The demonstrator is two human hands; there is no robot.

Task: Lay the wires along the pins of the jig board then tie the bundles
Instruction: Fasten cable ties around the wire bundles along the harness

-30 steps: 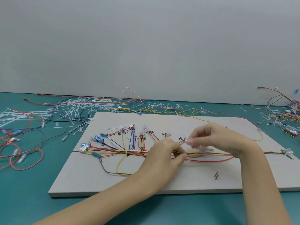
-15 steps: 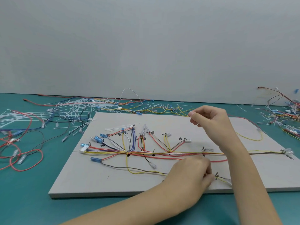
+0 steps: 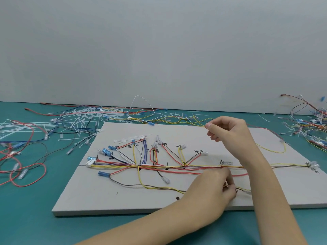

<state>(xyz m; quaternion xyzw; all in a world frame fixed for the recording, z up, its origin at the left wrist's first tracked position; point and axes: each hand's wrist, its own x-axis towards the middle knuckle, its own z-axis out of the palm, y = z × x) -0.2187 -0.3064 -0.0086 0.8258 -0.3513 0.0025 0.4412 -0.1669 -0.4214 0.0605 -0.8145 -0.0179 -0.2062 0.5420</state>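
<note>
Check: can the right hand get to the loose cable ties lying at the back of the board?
Probably yes. The right hand hangs above the board with bare board between it and the cable ties, though it pinches a yellow wire.

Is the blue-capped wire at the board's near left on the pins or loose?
Loose: the blue-capped wire lies below the main bundle, curving freely across the board.

One jig board (image 3: 194, 131), two hands, and wires and cable ties beyond counting.
</note>
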